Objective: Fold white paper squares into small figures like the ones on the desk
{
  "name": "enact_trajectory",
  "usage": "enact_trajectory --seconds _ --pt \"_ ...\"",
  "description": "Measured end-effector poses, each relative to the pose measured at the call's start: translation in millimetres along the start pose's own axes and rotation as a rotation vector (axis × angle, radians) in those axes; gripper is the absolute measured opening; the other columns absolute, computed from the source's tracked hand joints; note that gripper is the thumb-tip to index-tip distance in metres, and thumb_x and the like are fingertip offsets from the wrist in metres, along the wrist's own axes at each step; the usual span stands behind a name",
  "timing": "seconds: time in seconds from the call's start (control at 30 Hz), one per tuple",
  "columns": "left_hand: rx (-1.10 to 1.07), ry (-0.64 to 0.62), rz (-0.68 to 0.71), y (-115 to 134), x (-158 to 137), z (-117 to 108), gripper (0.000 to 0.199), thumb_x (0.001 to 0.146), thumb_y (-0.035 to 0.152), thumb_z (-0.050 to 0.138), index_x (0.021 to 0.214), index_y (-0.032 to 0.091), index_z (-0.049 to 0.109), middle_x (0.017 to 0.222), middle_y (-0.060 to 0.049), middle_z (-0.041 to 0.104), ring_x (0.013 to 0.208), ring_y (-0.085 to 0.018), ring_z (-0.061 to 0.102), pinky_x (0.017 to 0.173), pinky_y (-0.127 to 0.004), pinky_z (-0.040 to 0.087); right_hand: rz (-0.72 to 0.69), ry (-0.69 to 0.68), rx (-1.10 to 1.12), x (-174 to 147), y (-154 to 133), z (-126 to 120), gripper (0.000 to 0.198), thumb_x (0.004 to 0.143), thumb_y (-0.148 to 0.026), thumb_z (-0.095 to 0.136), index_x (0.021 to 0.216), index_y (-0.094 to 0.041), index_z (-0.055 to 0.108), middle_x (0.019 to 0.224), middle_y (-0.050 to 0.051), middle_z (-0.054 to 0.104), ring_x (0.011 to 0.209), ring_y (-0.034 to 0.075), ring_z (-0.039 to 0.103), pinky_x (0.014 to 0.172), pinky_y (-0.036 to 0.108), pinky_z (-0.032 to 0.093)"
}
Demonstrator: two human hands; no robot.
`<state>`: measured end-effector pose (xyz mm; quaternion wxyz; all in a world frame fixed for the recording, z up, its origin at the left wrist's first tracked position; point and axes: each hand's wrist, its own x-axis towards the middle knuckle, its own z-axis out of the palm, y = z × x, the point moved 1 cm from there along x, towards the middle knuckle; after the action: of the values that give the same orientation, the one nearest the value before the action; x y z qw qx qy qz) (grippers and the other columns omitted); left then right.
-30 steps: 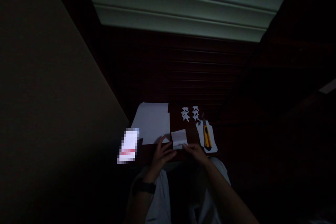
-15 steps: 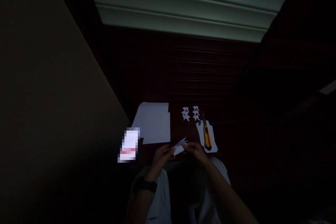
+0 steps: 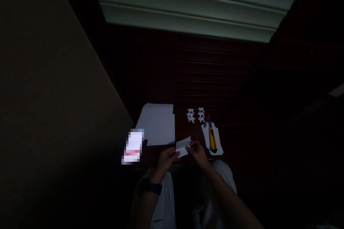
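Observation:
Between my two hands, over the near edge of the dark table, is a small folded piece of white paper. A crease runs across it, with one flap raised at the back. My left hand is closed on its left end, thumb on top. My right hand pinches the right end. Beyond the hands lie several small folded white paper figures in two columns. A yellow utility knife rests on a stack of small white paper pieces to the right.
Large white sheets cover the left part of the table. A bright, pixelated phone-like rectangle stands at the left edge. A wall rises on the left, and pale slats are at the back. The room is dim.
The folded paper has been opened wider, its back flap now showing more of its face. Both hands keep their hold. The view has shifted slightly.

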<state>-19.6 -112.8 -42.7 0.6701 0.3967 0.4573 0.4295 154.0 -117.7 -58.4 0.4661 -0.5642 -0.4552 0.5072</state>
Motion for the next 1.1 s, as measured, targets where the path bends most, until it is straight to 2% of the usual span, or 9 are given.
enact_trajectory --seconds 0.13,0.33,0.5,0.6,0.7,0.8,0.97,1.1 --pt "0.002 0.026 0.007 0.9 -1.0 -0.4 0.042 0.06 0.034 0.077 0.093 0.011 0.067 0.096 -0.013 0.071 0.083 -0.026 0.067 0.067 -0.034 0.055 -0.007 -0.059 -0.018 -1.6 -6.7 -0.6 0.044 0.075 -0.048 0.059 0.107 -0.019 0.049 0.053 -0.004 0.059 0.036 0.011 0.049 0.034 0.02 0.036" --pt "0.019 0.043 0.015 0.4 -1.4 -0.4 0.03 0.059 0.034 0.077 0.077 0.012 0.067 0.078 -0.008 0.071 0.071 -0.022 0.066 0.061 -0.03 0.053 -0.005 -0.121 -0.034 -1.2 -9.1 -2.0 0.037 0.075 -0.051 0.058 0.091 -0.017 0.057 0.05 -0.003 0.058 0.036 0.01 0.047 0.035 0.018 0.034" --pt "0.036 0.038 0.02 -0.3 -0.7 -1.2 0.031 0.061 0.035 0.076 0.08 0.011 0.068 0.081 -0.009 0.071 0.071 -0.021 0.065 0.059 -0.028 0.052 -0.021 -0.13 -0.019 -2.0 -8.9 -1.2 0.041 0.076 -0.052 0.057 0.098 -0.017 0.057 0.049 -0.004 0.057 0.035 0.008 0.045 0.035 0.018 0.033" --pt "0.037 0.038 0.025 -1.4 0.2 -1.9 0.031 0.062 0.035 0.075 0.081 0.011 0.069 0.082 -0.009 0.071 0.07 -0.02 0.065 0.058 -0.026 0.05 -0.019 -0.166 0.001 -5.0 -11.9 -1.8 0.046 0.071 -0.05 0.063 0.103 -0.018 0.057 0.057 -0.003 0.06 0.039 0.009 0.048 0.037 0.019 0.036" --pt "0.033 0.041 0.032 -2.4 0.4 -2.6 0.028 0.062 0.036 0.076 0.073 0.012 0.068 0.076 -0.007 0.07 0.067 -0.019 0.064 0.055 -0.024 0.049 -0.011 -0.198 0.02 -6.8 -14.4 -4.1 0.045 0.066 -0.048 0.069 0.099 -0.018 0.058 0.064 -0.002 0.062 0.043 0.009 0.05 0.039 0.019 0.039" --pt "0.024 0.037 0.031 -1.9 -0.9 -2.6 0.026 0.061 0.035 0.076 0.067 0.012 0.066 0.07 -0.005 0.068 0.063 -0.017 0.063 0.054 -0.024 0.049 0.002 -0.221 0.033 -5.7 -14.0 -6.0 0.042 0.068 -0.047 0.068 0.095 -0.017 0.058 0.065 0.0 0.063 0.043 0.009 0.049 0.039 0.019 0.039" --pt "-0.011 0.025 0.008 1.4 -3.2 -0.3 0.029 0.06 0.035 0.077 0.073 0.011 0.068 0.076 -0.007 0.069 0.072 -0.021 0.065 0.061 -0.03 0.053 0.001 -0.21 0.04 -1.9 -8.2 -6.0 0.035 0.07 -0.043 0.067 0.091 -0.016 0.059 0.063 -0.001 0.061 0.04 0.008 0.047 0.038 0.019 0.037" --pt "-0.043 0.017 -0.016 2.0 -2.6 0.4 0.032 0.06 0.03 0.076 0.086 0.011 0.069 0.088 -0.01 0.071 0.078 -0.024 0.066 0.065 -0.035 0.055 -0.012 -0.186 0.039 -1.2 -5.5 -5.5 0.031 0.069 -0.036 0.067 0.092 -0.017 0.061 0.068 -0.001 0.062 0.042 0.008 0.048 0.039 0.019 0.038"
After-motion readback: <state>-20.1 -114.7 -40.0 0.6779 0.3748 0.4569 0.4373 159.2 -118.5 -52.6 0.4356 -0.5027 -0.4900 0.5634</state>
